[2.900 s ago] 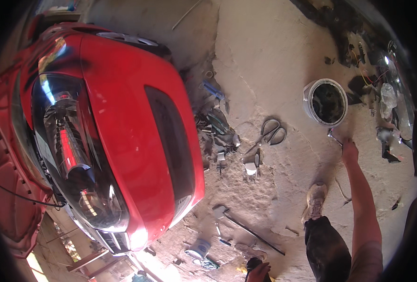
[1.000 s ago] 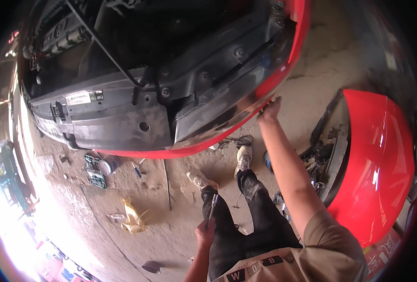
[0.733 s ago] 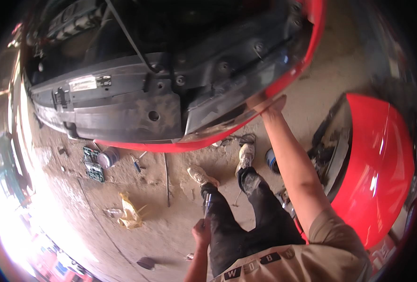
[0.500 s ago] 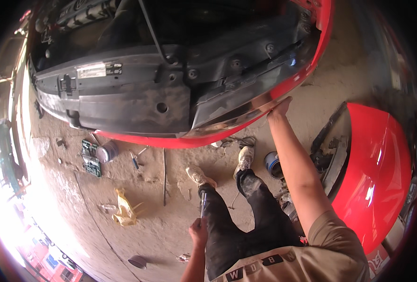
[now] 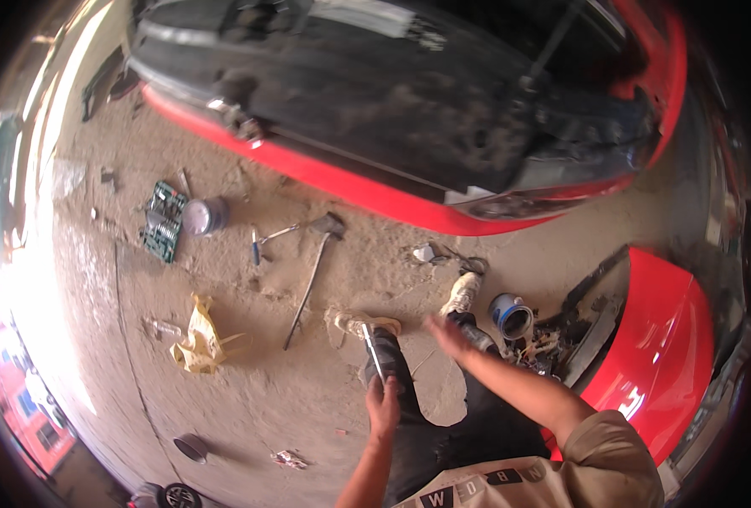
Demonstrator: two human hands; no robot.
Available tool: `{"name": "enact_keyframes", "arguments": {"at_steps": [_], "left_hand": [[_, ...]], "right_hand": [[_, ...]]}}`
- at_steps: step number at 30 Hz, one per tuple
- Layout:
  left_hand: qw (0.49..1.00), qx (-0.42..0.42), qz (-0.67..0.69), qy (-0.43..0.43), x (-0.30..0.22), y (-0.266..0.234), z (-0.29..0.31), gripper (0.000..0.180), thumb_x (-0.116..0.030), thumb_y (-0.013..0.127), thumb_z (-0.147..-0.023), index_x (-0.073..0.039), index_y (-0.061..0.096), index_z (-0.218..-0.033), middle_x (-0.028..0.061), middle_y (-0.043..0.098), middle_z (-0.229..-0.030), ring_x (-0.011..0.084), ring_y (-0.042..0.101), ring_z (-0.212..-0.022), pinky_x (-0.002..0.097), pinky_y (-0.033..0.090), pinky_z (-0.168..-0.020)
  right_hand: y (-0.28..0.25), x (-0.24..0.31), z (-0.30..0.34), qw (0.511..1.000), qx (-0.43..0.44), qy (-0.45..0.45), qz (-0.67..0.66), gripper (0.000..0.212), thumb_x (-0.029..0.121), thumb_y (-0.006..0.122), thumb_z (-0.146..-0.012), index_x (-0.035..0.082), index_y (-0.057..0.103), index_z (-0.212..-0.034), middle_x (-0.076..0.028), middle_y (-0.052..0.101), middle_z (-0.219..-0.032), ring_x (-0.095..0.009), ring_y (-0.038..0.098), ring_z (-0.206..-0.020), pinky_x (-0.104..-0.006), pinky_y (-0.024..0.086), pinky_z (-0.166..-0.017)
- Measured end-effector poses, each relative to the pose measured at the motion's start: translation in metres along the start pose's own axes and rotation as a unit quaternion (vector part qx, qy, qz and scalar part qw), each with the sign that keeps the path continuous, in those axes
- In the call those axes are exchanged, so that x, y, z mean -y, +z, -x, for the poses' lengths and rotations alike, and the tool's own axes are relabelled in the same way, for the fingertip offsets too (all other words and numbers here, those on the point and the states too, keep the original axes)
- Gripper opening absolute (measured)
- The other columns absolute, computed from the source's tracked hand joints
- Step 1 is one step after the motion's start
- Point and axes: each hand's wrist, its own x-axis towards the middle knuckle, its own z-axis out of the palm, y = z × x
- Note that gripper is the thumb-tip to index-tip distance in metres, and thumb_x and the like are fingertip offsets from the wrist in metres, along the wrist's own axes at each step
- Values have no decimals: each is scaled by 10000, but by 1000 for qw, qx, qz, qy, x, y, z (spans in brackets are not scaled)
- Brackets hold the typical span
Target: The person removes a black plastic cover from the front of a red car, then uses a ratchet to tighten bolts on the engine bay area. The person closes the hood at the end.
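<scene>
My left hand (image 5: 382,406) is closed around a slim, shiny metal tool (image 5: 372,349), which points up and away in front of my left leg; its exact kind does not show. My right hand (image 5: 450,337) hangs in the air before my right knee, touching nothing that I can see. Motion smears its fingers. Ahead stands the front of a red car with its dark engine bay cover (image 5: 375,93) exposed and its red bumper (image 5: 324,176) facing me. A headlight (image 5: 528,201) sits at the near right corner.
A red body panel (image 5: 655,347) lies at the right. Near my feet are a blue-rimmed can (image 5: 511,317) and a long-handled hammer-like tool (image 5: 309,288). Farther left are a green socket set (image 5: 165,222), a tin (image 5: 204,217) and a yellow bag (image 5: 197,339).
My right hand has left the car's edge by the headlight and come back toward my knee. My left hand still grips the metal tool. The view has shifted, with the car now tilted.
</scene>
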Motion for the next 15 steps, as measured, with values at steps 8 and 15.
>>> {"name": "enact_keyframes", "arguments": {"at_steps": [8,15], "left_hand": [[994,12,4,107,-41,-113,1,409,-67,537,-994,26,486,-1389,190,575,-1289,306,563,-1180,373,442,-1025],[967,-29,-170,188,-85,-231,7,511,-101,680,-887,-4,539,-1368,239,549,-1266,404,540,-1152,458,446,-1004]], "right_hand": [[171,143,66,969,241,-43,47,629,465,426,-1087,-25,398,-1481,-170,589,-1325,-250,569,-1253,-350,433,-1067],[252,223,54,941,277,-69,180,622,398,526,-1035,-37,390,-1457,-272,631,-1230,-388,611,-1186,-426,474,-989]]}}
